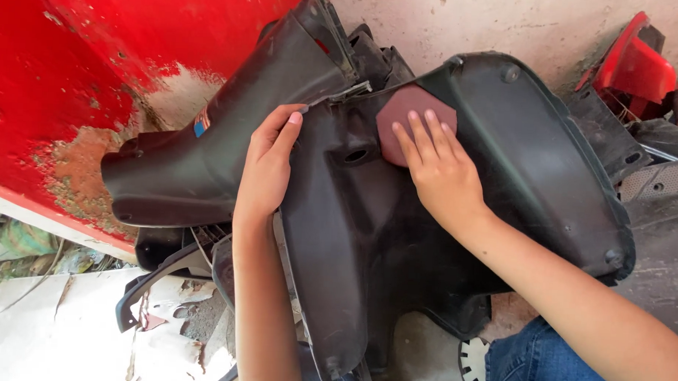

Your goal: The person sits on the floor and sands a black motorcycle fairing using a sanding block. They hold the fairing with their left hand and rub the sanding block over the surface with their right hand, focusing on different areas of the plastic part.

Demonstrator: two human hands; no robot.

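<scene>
Right hand (439,168) – fingers flat, open – presses a sandpaper (399,117) onto the black panel (535,167). Left hand (268,165) grips the panel's ridge near its top edge.

A large plastic scooter fairing (397,238) is placed at the centre, with a sanding pad (402,117) pressed on its upper part under the right hand (441,168). Its left ridge is gripped by the left hand (268,162). A painted metal panel (65,76) is seen behind and to the left; further body panels (643,81) are stacked to the right.
</scene>
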